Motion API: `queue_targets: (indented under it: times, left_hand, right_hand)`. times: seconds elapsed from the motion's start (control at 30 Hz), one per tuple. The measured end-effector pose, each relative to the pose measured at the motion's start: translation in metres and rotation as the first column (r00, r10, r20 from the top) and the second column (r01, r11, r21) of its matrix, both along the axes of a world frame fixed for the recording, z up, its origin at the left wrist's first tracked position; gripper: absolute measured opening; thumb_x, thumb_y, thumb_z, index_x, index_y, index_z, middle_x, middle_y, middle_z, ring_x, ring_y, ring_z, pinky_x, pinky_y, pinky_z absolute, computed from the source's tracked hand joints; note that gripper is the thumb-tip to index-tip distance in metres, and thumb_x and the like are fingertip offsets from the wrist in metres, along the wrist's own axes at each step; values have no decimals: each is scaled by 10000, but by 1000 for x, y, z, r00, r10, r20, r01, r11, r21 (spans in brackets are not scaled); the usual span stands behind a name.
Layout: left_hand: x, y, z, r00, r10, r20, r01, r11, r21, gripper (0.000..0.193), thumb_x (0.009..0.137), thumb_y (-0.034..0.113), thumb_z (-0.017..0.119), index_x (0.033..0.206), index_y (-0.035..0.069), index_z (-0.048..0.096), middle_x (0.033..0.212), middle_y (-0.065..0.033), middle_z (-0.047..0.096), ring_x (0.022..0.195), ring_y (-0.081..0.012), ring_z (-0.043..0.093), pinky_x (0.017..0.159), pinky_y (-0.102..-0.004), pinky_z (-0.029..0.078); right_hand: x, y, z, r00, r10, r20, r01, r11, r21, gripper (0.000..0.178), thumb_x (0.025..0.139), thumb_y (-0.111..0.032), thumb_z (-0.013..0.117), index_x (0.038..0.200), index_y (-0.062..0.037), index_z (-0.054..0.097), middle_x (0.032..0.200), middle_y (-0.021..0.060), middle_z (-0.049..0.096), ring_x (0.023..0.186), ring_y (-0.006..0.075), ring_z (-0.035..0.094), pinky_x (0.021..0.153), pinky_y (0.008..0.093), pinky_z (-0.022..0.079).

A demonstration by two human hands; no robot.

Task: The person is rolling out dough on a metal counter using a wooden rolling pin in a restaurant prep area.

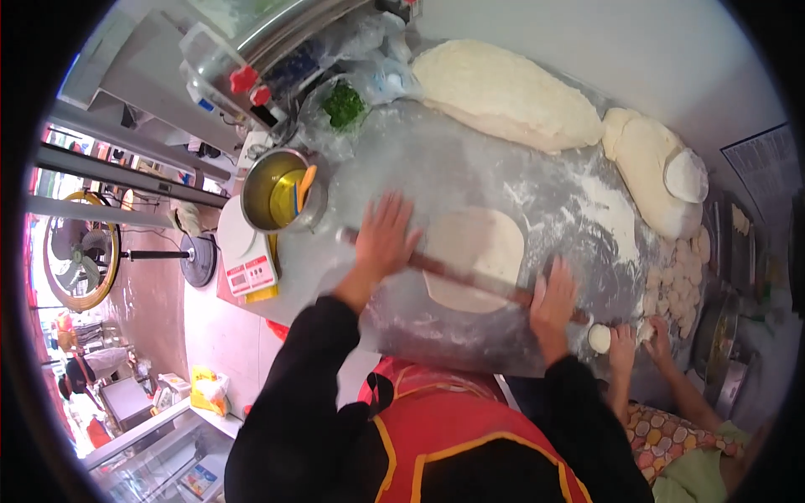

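The left hand (384, 237) is laid flat, fingers spread, on one end of a thin wooden rolling pin (464, 277), and the right hand (553, 298) is pressed open-palmed on the other end; neither is clenched around it. The pin's long axis runs from upper left to lower right, across a flattened, pale oval sheet of dough (475, 256). The sheet is spread on a grey, flour-dusted worktop (436, 168). Two large, lumpy dough masses (503, 92) are set along the far edge. A steel pot of yellow oil (277, 194) stands beside a white scale (247, 256). Another person's hands (641, 339) are seen by small dough rounds (679, 281).
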State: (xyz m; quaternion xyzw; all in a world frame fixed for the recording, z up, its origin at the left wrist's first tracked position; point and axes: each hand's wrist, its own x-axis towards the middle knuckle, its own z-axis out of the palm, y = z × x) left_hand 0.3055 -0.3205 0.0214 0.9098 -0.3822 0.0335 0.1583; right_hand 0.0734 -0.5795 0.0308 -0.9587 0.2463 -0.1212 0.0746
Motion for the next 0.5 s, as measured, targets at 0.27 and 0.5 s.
queue_targets:
  times: [0.27, 0.5]
  left_hand:
    - [-36, 33, 1, 991, 79, -104, -58, 980, 192, 663, 872, 357, 541, 1413, 23, 355, 1481, -166, 330, 1394, -334, 253, 1110, -598, 139]
    - [86, -65, -3, 959, 63, 275, -77, 996, 43, 655, 916, 432, 477, 1413, 24, 353, 1482, -140, 337, 1396, -302, 254, 1130, -563, 126]
  right_hand:
    - [-26, 21, -4, 975, 11, -223, 23, 989, 149, 653, 881, -254, 526, 1436, 2, 296, 1481, 195, 322, 1367, 342, 307, 1114, 557, 162]
    - [90, -67, -7, 997, 11, 76, -1, 992, -124, 598, 926, -254, 487, 1443, -20, 298, 1471, 201, 331, 1356, 365, 311, 1098, 579, 186]
